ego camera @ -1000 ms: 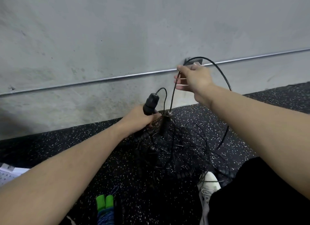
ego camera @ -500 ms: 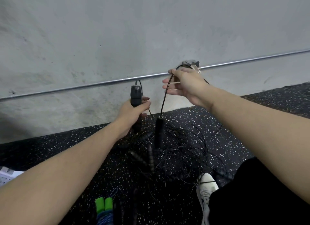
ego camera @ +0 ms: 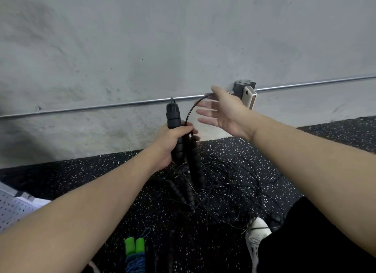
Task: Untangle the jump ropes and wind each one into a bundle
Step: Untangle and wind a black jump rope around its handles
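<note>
Nearest, at the bottom edge, a green-handled rope point(ego camera: 134, 252) lies on the floor point(ego camera: 101, 171), seemingly already wound into a bundle, though it is partly cut off. Beyond it, a tangle of black ropes point(ego camera: 227, 183) sprawls on the floor, unsorted. Farther out, the left hand point(ego camera: 173, 142) grips two black handles point(ego camera: 177, 130) together, upright. The right hand point(ego camera: 221, 110) hangs open, fingers spread, with the black cord point(ego camera: 191, 112) arching against it. Winding has barely begun; most remains.

Two hands point(ego camera: 173, 142), two black handles point(ego camera: 175, 130) held, one tangled black rope pile point(ego camera: 227, 187), two green handles point(ego camera: 134, 246), one white shoe point(ego camera: 257, 232).
</note>
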Tool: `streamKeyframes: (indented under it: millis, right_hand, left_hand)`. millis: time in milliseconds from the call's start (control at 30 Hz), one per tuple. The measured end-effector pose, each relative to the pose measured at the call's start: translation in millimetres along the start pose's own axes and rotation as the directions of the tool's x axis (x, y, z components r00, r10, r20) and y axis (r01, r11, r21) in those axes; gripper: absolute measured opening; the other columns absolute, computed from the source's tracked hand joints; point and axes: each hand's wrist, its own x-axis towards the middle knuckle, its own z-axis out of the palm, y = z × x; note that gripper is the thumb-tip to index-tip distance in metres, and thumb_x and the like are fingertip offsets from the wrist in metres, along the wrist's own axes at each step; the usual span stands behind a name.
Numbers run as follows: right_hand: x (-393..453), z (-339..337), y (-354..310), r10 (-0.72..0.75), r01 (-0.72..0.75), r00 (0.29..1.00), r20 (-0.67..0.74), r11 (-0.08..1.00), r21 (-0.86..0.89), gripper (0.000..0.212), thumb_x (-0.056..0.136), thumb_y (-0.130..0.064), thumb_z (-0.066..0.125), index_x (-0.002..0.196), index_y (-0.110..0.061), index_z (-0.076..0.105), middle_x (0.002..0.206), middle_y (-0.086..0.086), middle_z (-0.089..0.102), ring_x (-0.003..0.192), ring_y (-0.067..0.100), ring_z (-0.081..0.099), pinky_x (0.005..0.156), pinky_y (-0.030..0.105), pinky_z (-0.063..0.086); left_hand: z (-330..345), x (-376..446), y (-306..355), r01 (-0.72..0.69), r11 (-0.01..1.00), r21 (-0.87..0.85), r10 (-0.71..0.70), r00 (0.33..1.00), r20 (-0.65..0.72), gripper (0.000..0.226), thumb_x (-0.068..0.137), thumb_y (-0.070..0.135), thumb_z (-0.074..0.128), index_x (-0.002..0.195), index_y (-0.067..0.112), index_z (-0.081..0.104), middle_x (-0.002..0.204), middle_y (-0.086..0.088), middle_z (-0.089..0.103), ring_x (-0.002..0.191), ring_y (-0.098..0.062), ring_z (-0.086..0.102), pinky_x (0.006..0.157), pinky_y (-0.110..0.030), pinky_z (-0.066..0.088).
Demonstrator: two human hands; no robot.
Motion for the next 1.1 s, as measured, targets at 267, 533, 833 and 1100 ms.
streamKeyframes:
  millis: [267, 533, 833, 1100]
  right_hand:
    - [-22, 29, 35, 0.192, 0.118, 0.926, 0.325, 0.671, -0.732, 0.047, 0.094, -0.024, 0.065, 0.137, -0.021, 0.048, 0.112, 0.008, 0.072, 0.097, 0.022, 0.073, 0.093, 0.046, 0.058]
    - [-24, 49, 44, 0.019, 0.163, 0.954, 0.3, 0.806, -0.569, 0.043, 0.091, -0.02, 0.073, 0.129, -0.014, 0.054, 0.097, 0.01, 0.076, 0.077, 0.019, 0.075, 0.063, 0.03, 0.06]
    - [-32, 63, 34, -0.024, 0.282, 0.923, 0.383, 0.719, -0.635, 0.025, 0.094, -0.039, 0.067, 0.112, -0.022, 0.06, 0.093, -0.002, 0.075, 0.081, 0.011, 0.07, 0.07, 0.028, 0.052]
    - [0, 57, 24, -0.511, 0.568, 0.797, 0.322, 0.456, -0.685, 0.036, 0.092, -0.053, 0.063, 0.111, -0.023, 0.056, 0.098, -0.006, 0.059, 0.091, 0.008, 0.055, 0.079, 0.026, 0.043]
  left_hand:
    - [-25, -5, 19, -0.104, 0.995, 0.001, 0.102, 0.975, -0.199, 0.009, 0.093, 0.007, 0.069, 0.099, 0.009, 0.064, 0.088, -0.009, 0.074, 0.08, -0.027, 0.072, 0.079, -0.043, 0.061]
    - [-46, -28, 31, -0.019, 0.997, 0.081, 0.032, 0.986, -0.161, 0.031, 0.095, 0.023, 0.072, 0.125, 0.022, 0.064, 0.123, -0.002, 0.07, 0.104, -0.025, 0.07, 0.092, -0.046, 0.057]
    - [-54, -61, 43, 0.097, 0.989, 0.113, -0.096, 0.995, -0.012, 0.049, 0.088, 0.039, 0.071, 0.13, 0.021, 0.051, 0.098, -0.01, 0.076, 0.078, -0.031, 0.075, 0.063, -0.043, 0.062]
    - [-70, -69, 45, 0.111, 0.959, 0.262, -0.143, 0.984, 0.109, 0.042, 0.089, 0.008, 0.072, 0.124, 0.014, 0.05, 0.1, -0.015, 0.075, 0.075, -0.028, 0.069, 0.069, -0.037, 0.057]
